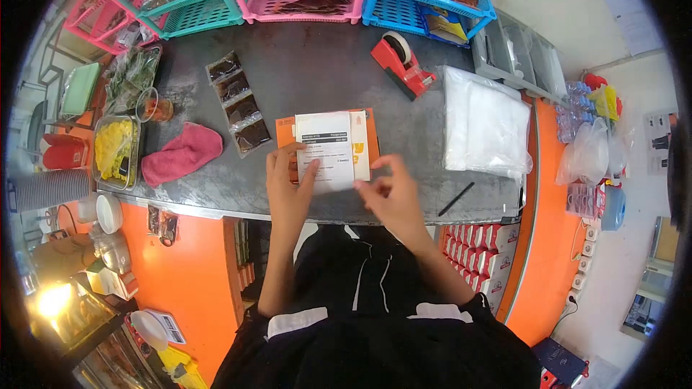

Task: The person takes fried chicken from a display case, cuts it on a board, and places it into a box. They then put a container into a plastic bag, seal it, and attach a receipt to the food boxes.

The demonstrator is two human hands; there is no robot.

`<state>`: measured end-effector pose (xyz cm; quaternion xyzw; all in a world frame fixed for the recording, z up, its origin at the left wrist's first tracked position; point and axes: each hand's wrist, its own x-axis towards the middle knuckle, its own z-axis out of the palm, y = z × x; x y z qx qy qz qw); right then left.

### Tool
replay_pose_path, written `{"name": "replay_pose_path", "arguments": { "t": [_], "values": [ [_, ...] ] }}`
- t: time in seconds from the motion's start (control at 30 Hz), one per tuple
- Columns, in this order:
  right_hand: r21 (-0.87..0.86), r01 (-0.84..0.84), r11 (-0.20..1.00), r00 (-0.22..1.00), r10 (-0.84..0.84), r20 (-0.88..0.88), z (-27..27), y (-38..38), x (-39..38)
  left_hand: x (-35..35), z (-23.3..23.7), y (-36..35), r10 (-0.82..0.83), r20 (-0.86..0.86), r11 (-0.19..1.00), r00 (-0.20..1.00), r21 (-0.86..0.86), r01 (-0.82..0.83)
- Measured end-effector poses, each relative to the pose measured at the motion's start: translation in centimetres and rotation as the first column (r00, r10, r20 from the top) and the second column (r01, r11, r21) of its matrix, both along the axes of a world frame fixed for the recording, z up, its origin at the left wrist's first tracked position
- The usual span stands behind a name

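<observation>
A white printed receipt (328, 155) lies over a flat orange and cream box (363, 145) near the front edge of the dark counter. My left hand (290, 184) grips the left side of the receipt and box, its thumb lying across the paper. By the receipt's lower right corner is my right hand (393, 194), slightly blurred, with its fingers curled in. Whatever those fingertips hold, if anything, is too small to make out. Part of the box's print is covered by the receipt.
A strip of dark sauce sachets (243, 106) lies behind my left hand, with a pink cloth (184, 155) further left. Towards the right are a red tape dispenser (404, 65), a stack of white plastic bags (484, 122) and a black pen (456, 199). Coloured baskets (303, 1) line the back.
</observation>
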<state>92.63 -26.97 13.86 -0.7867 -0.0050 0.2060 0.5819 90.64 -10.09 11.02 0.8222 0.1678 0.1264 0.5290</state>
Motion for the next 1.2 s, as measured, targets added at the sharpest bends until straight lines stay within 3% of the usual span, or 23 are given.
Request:
{"name": "replay_pose_path", "arguments": {
  "t": [0.07, 0.1, 0.17, 0.23, 0.27, 0.3, 0.33, 0.43, 0.53, 0.6, 0.63, 0.77, 0.9, 1.0, 1.07, 1.13, 1.2],
  "values": [
    [-0.208, 0.101, 0.973, 0.979, -0.06, 0.193, 0.2, -0.5, 1.5, 0.0, -0.5, 0.5, -0.009, 0.02, 1.0, 1.0, 0.011, 0.008],
    [-0.21, 0.098, 0.973, 0.979, -0.056, 0.195, -0.2, -0.5, 2.7, -0.1, -0.7, 0.6, -0.019, 0.038, 0.999, 0.999, 0.026, 0.018],
    [-0.243, 0.054, 0.969, 0.779, 0.112, 0.617, -1.6, 0.0, 6.0, 0.0, -0.6, 0.6, -0.019, 0.03, 1.0, 0.999, 0.015, 0.019],
    [-0.268, -0.05, 0.962, 0.574, 0.247, 0.78, -1.9, 1.0, 9.8, 0.1, -0.4, 0.7, -0.023, 0.027, 1.0, 0.999, 0.011, 0.023],
    [-0.265, -0.05, 0.963, 0.573, 0.245, 0.782, -2.1, 1.2, 11.5, 0.1, -0.4, 0.7, -0.043, 0.03, 0.997, 0.999, -0.056, 0.044],
    [-0.31, -0.346, 0.886, 0.646, 0.465, 0.606, -2.3, 1.1, 13.1, 0.1, -0.3, 0.8, -0.062, 0.037, 0.99, 0.997, -0.123, 0.066],
    [-0.281, -0.616, 0.736, 0.62, 0.673, 0.403, -2.3, 1.2, 14.2, 0.2, -0.4, 0.9, -0.061, 0.042, 0.991, 0.997, -0.12, 0.066],
    [-0.158, -0.724, 0.671, 0.612, 0.731, 0.301, -2.5, 1.6, 15.9, 0.9, -1.9, 1.5, -0.111, 0.139, 0.969, 0.984, -0.207, 0.138],
    [-0.253, -0.698, 0.67, 0.587, 0.738, 0.334, -3.5, 2.0, 16.4, 1.4, -2.8, 1.9, -0.129, 0.216, 0.922, 0.968, -0.332, 0.197],
    [-0.286, -0.665, 0.69, 0.628, 0.724, 0.284, -4.1, 2.1, 16.5, 1.6, -2.4, 1.5, -0.14, 0.166, 0.971, 0.976, -0.17, 0.168],
    [-0.318, -0.627, 0.711, 0.674, 0.7, 0.235, -4.3, 2.2, 16.6, 1.7, -2.5, 1.2, -0.132, 0.17, 0.973, 0.977, -0.167, 0.161],
    [-0.253, -0.532, 0.808, 0.734, 0.589, 0.337, -4.6, 2.3, 16.2, 1.8, -3.5, 0.2, -0.094, 0.109, 0.987, 0.99, -0.116, 0.107],
    [-0.244, -0.548, 0.8, 0.728, 0.599, 0.334, -4.8, 2.6, 15.8, 1.4, -3.4, -0.2, -0.055, 0.117, 0.991, 0.992, -0.113, 0.068],
    [-0.173, -0.49, 0.855, 0.785, 0.519, 0.338, -6.7, 3.2, 15.7, 0.9, -3.0, -0.3, -0.024, 0.095, 0.978, 0.995, -0.204, 0.043],
    [-0.032, -0.395, 0.918, 0.814, 0.366, 0.451, -5.9, 3.5, 14.7, 0.5, -2.8, -0.6, 0.016, 0.109, 0.984, 0.994, -0.176, 0.003],
    [-0.023, -0.379, 0.925, 0.854, 0.359, 0.378, -5.8, 3.7, 14.0, -0.1, -2.5, -1.2, 0.057, 0.113, 0.988, 0.992, -0.15, -0.04],
    [-0.019, -0.356, 0.934, 0.887, 0.344, 0.307, -5.6, 4.2, 14.2, -0.2, -2.0, -1.7, 0.234, 0.088, 0.938, 0.968, -0.284, -0.201]
  ]
}}
